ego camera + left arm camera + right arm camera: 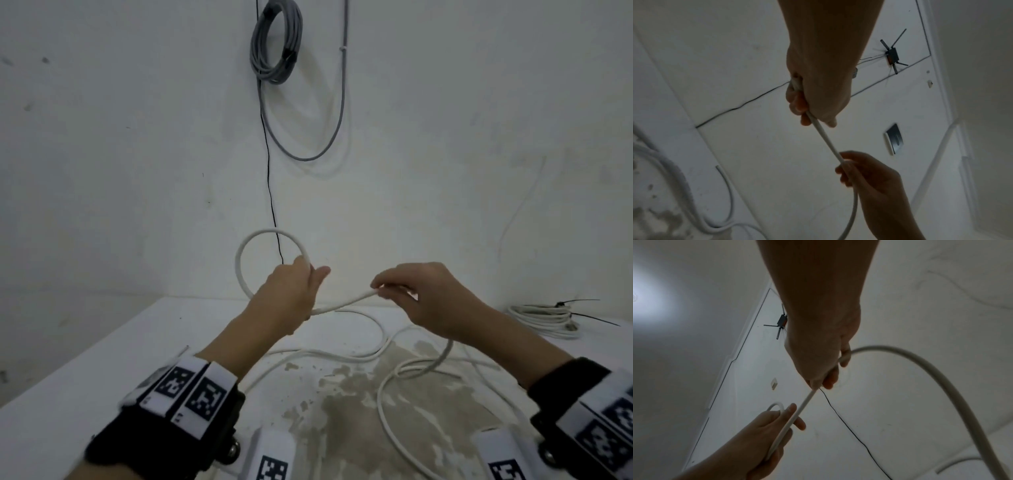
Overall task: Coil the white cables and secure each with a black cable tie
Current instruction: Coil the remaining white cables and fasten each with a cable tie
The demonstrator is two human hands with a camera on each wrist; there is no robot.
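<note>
Holding one upright loop of white cable (255,255), the left hand (291,291) grips it; the right hand (424,298) pinches the straight run slanting between them above the bench (85,359); only the head view shows the loop whole.

The white cable (270,236) has a smooth, matt plastic-looking jacket, and so does the grey cable coil (275,41) hanging on the wall above it. The surface (85,370) under the cable is smooth and white with a matt finish, but nearer the person it is worn into rough, mottled brownish patches (342,404). The wall (137,137) behind the cable looks like matt white paint, scuffed and marked in places.
</note>
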